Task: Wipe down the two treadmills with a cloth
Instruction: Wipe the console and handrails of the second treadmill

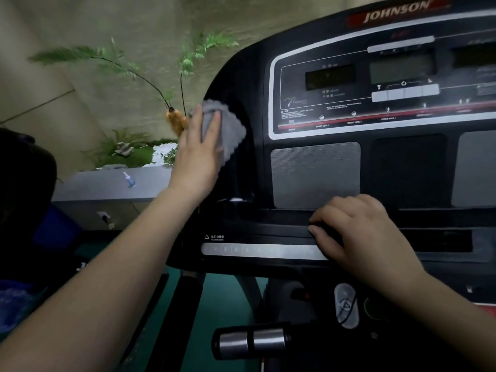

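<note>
pressing a grey cloth [228, 130] flat on the black left edge of the treadmill console [375, 167], the left hand [197, 157] sits in the middle left of the frame. its fingers are straight and lie on top of the cloth, so the hand is open and only pushes on it. the cloth hangs out past the fingers on the right side.

the right hand [359, 234] is low and to the right of the middle. its fingers are curled over a black ledge just below the grey speaker panel [315, 174], and they hold on to that ledge.

at the top right is a red sign with the word johnson. under it are dark screens [330, 76] and a row of pale buttons [405, 92].

at the left, well away from the hands, a small spray bottle [129, 179] lies on a grey ledge [107, 186]. above it are green plants [118, 60] by the wall.
</note>
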`<control>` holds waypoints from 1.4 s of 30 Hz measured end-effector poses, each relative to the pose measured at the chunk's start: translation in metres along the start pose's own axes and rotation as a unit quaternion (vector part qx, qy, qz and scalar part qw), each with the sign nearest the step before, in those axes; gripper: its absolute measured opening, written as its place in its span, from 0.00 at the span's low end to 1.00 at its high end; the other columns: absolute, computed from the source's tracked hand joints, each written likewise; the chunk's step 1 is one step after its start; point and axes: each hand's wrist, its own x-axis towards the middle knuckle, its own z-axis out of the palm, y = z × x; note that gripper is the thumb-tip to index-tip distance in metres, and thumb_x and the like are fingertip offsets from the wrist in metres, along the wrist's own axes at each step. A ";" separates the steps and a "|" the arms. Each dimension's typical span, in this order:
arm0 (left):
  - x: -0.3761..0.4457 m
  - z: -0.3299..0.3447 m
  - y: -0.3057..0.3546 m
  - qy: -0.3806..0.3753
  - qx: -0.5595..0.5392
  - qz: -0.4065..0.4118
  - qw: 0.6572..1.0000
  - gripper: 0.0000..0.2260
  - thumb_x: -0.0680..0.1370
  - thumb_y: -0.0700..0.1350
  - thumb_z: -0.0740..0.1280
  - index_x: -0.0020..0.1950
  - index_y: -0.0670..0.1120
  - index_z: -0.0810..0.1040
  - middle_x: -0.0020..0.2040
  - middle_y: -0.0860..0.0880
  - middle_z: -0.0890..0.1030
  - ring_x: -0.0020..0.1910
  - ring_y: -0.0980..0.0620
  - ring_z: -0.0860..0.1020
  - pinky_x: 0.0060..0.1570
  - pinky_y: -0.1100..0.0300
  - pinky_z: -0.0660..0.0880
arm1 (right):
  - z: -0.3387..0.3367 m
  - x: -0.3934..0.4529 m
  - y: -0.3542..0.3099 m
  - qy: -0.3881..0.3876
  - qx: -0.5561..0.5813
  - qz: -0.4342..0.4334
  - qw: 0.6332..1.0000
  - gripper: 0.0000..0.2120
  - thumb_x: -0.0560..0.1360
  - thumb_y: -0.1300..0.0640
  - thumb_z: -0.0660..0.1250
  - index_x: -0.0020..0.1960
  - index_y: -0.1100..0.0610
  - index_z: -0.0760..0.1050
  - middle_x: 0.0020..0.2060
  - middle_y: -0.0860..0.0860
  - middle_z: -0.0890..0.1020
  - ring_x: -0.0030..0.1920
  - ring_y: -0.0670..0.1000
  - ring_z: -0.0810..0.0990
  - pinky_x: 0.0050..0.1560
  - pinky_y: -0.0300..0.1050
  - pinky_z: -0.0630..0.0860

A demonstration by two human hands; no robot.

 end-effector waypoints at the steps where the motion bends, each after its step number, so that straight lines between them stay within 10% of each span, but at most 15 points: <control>1: 0.017 -0.003 0.003 0.003 -0.004 0.000 1.000 0.28 0.81 0.42 0.58 0.79 0.46 0.50 0.79 0.40 0.47 0.74 0.34 0.56 0.71 0.45 0.60 | 0.000 0.000 0.000 0.000 -0.001 0.000 1.000 0.10 0.76 0.48 0.60 0.43 0.51 0.77 0.37 0.46 0.77 0.37 0.51 0.75 0.48 0.46 0.69; 7: 0.095 -0.020 0.026 0.041 -0.097 0.014 0.994 0.26 0.80 0.51 0.49 0.78 0.49 0.57 0.78 0.47 0.59 0.76 0.45 0.59 0.74 0.52 0.56 | 0.000 -0.001 0.000 -0.010 -0.006 0.006 1.000 0.11 0.76 0.47 0.59 0.43 0.51 0.77 0.37 0.45 0.77 0.38 0.51 0.75 0.51 0.45 0.68; 17: 0.029 0.006 0.077 0.058 -0.169 0.014 0.984 0.24 0.82 0.50 0.48 0.79 0.49 0.54 0.80 0.49 0.50 0.78 0.45 0.47 0.76 0.51 0.45 | 0.001 0.000 0.001 -0.020 -0.005 0.006 1.000 0.11 0.77 0.47 0.58 0.43 0.50 0.76 0.37 0.45 0.76 0.38 0.50 0.75 0.51 0.44 0.67; 27: 0.132 -0.024 0.071 0.043 -0.057 -0.010 0.997 0.23 0.83 0.54 0.48 0.78 0.56 0.54 0.75 0.47 0.63 0.72 0.42 0.63 0.70 0.47 0.61 | -0.001 -0.001 0.003 -0.021 0.000 0.005 1.000 0.11 0.77 0.47 0.59 0.44 0.49 0.76 0.37 0.44 0.76 0.39 0.49 0.75 0.52 0.44 0.69; 34: 0.035 -0.009 0.012 0.038 -0.110 -0.102 0.988 0.25 0.83 0.51 0.52 0.79 0.56 0.48 0.68 0.39 0.67 0.61 0.36 0.72 0.58 0.47 0.69 | 0.000 -0.001 0.003 -0.012 0.003 0.005 1.000 0.10 0.76 0.47 0.59 0.44 0.50 0.77 0.38 0.44 0.77 0.39 0.49 0.76 0.51 0.44 0.68; 42: -0.097 -0.009 0.002 -0.025 -0.156 -0.144 0.977 0.24 0.83 0.46 0.56 0.79 0.53 0.54 0.68 0.46 0.66 0.52 0.52 0.70 0.51 0.63 0.64 | -0.001 0.001 0.000 -0.018 -0.006 0.009 1.000 0.10 0.76 0.47 0.59 0.43 0.50 0.76 0.37 0.45 0.77 0.39 0.50 0.75 0.53 0.43 0.66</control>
